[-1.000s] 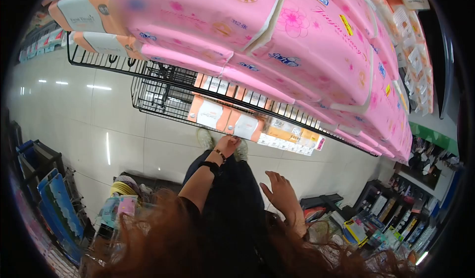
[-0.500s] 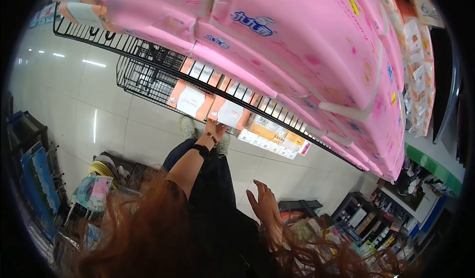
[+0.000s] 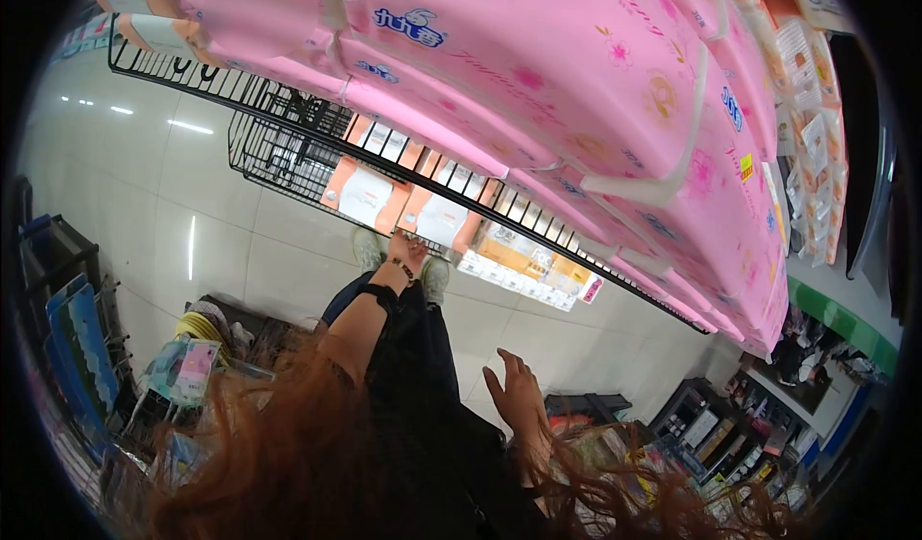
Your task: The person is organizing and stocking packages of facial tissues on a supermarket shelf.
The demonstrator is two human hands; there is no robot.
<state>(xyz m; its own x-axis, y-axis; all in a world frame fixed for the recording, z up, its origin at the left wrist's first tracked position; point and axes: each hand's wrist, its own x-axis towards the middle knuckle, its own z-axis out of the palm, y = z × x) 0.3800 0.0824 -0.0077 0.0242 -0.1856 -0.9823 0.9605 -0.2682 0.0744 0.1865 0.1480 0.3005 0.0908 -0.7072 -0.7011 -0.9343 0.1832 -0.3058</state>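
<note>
My left hand [image 3: 407, 250], with a beaded bracelet and a dark band on the wrist, is at the front edge of the lower wire shelf. Its fingers are slightly bent and apart, beside an orange-and-white package [image 3: 442, 215]; whether they touch it is unclear. Another such package [image 3: 366, 194] lies to the left. My right hand [image 3: 519, 396] hangs over the floor with its fingers apart, holding nothing. Large pink tissue packs [image 3: 538, 69] are stacked on the upper black wire shelf [image 3: 331, 141].
Yellowish packages [image 3: 528, 252] lie farther right on the lower shelf. Both shoes [image 3: 435, 279] stand on the tiled floor [image 3: 226, 261] beneath. Racks with blue items [image 3: 82, 338] are at the left, and filled dark shelves [image 3: 706, 425] at the lower right.
The view has shifted slightly, and the big pink packs appear farther left. My left hand is a little farther left in view, with its fingers more bent. My right hand stays open.
</note>
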